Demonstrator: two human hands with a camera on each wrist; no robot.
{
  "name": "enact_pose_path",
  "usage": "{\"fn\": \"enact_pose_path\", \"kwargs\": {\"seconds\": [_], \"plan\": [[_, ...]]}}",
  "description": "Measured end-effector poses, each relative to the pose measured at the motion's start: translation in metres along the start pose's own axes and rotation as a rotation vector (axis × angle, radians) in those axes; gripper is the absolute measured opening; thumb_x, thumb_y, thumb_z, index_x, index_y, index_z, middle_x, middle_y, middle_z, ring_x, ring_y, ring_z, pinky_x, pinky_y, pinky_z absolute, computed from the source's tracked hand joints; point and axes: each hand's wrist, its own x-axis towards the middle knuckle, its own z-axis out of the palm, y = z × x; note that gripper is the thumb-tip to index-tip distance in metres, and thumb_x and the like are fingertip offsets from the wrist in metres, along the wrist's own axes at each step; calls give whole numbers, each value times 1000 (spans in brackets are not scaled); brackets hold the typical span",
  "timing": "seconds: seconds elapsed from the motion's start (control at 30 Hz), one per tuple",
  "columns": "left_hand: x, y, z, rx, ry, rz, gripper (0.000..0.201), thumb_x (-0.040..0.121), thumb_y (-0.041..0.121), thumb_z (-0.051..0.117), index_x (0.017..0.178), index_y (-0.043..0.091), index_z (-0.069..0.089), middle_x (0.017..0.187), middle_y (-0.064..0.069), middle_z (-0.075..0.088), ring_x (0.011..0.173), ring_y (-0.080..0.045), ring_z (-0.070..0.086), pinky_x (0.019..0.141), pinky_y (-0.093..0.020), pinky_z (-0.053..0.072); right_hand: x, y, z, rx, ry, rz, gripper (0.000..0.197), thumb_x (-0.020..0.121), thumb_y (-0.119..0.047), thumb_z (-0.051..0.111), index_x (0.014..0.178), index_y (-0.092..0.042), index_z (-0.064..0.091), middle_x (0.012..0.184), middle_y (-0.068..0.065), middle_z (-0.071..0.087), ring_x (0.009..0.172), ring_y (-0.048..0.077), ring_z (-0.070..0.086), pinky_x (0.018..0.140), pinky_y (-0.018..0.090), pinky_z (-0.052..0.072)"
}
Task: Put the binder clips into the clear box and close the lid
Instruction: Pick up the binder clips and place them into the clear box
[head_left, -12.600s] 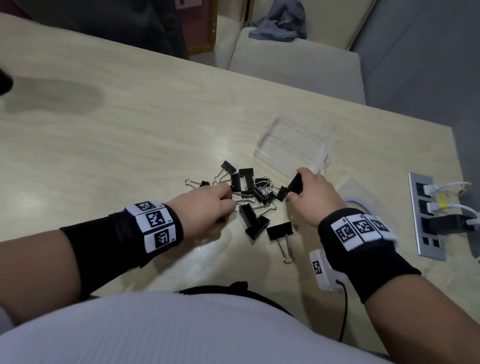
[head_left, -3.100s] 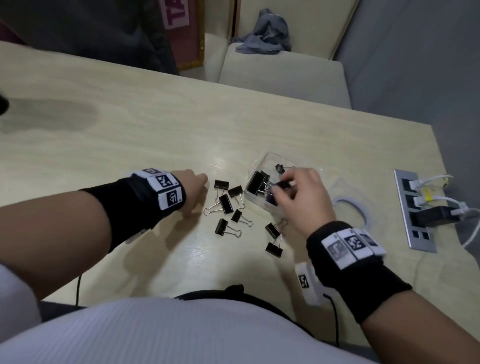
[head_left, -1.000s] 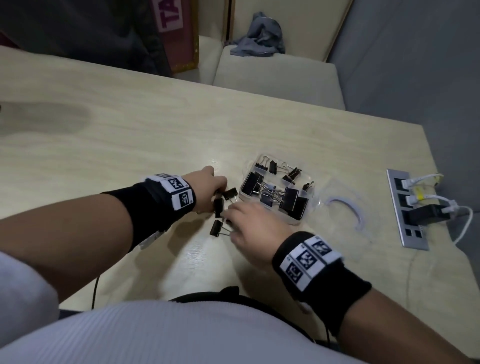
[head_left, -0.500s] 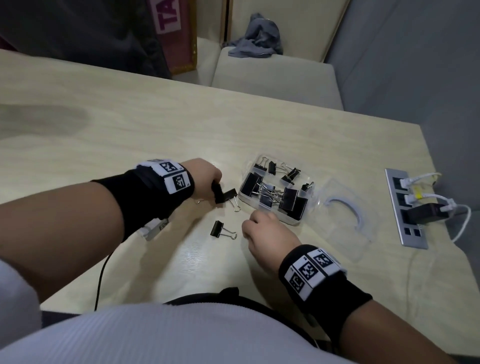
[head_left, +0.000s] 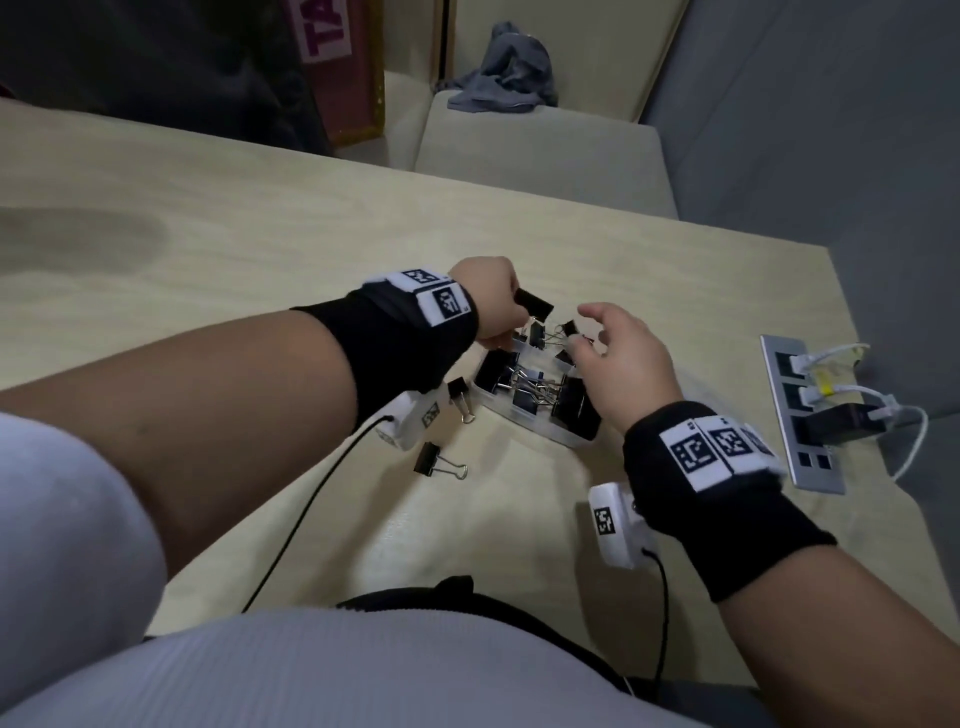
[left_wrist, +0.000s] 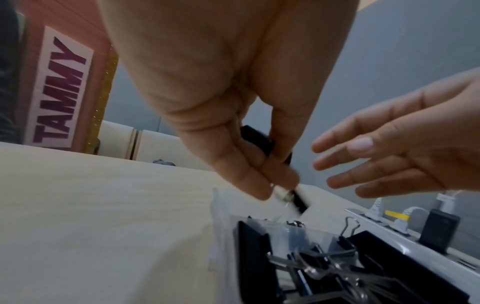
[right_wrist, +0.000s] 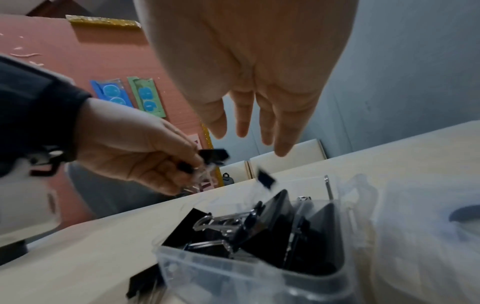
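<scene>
Black binder clips (head_left: 524, 387) are filling the clear box (right_wrist: 259, 273) — left hand (head_left: 491, 301) pinching more, right hand (head_left: 621, 358) open — two waiting on the bench (head_left: 260, 270), lid unclosed.

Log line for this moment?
left hand: grips binder clips over clear box | right hand: open | two clips on table

Likely an office or meeting room: pale table (head_left: 260, 270), inset socket strip (head_left: 800, 415), cushioned bench (head_left: 540, 161)

Dim, flat indoor light, soft shadows on the table (head_left: 208, 270), motion-blurred hands, wide-angle bending at edges.
</scene>
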Motion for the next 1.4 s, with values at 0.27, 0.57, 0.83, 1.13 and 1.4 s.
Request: {"fn": "enact_pose_path", "kwargs": {"seconds": [0.27, 0.57, 0.83, 1.13, 1.4], "plan": [[0, -14, -7, 142, 52, 40, 36, 84, 15, 54, 120, 19, 56, 113, -7, 68, 88, -27, 68, 80, -36, 57, -50, -8, 42, -158, -262, -328, 24, 92, -21, 54, 114, -22, 60, 120, -1, 56, 103, 14, 54, 90, 27, 43], [-33, -80, 10, 664, -215, 102, 41, 81, 24, 58, 122, 28, 53, 116, -3, 55, 102, -26, 59, 88, -37, 51, -75, 3, 89, -547, -616, -586, 52, 88, -28, 56, 137, -23, 40, 149, 4, 36, 133, 32, 31, 103, 48, 37], [-39, -87, 29, 780, -94, 247, 42, 79, 42, 63, 113, 20, 53, 113, -3, 54, 104, -27, 54, 79, -39, 51, -80, 11, 81, -626, -509, -537, 30, 93, -27, 50, 116, -7, 53, 121, 12, 51, 111, 34, 47, 85, 44, 43], [-33, -84, 31, 906, -229, 243, 35, 78, 35, 66, 106, 17, 58, 106, -4, 56, 97, -28, 59, 66, -33, 43, -76, 17, 71, -452, -495, -379, 20, 84, -11, 52, 104, -11, 53, 109, 10, 51, 99, 30, 49, 81, 44, 50], [-35, -88, 24, 1110, -133, 402, 22, 87, 19, 50, 109, 16, 57, 106, -4, 60, 98, -30, 58, 71, -38, 45, -57, 9, 40, -348, -427, -255, 15, 80, -9, 59, 78, -21, 50, 90, 3, 59, 81, 23, 54, 70, 34, 47]]}}
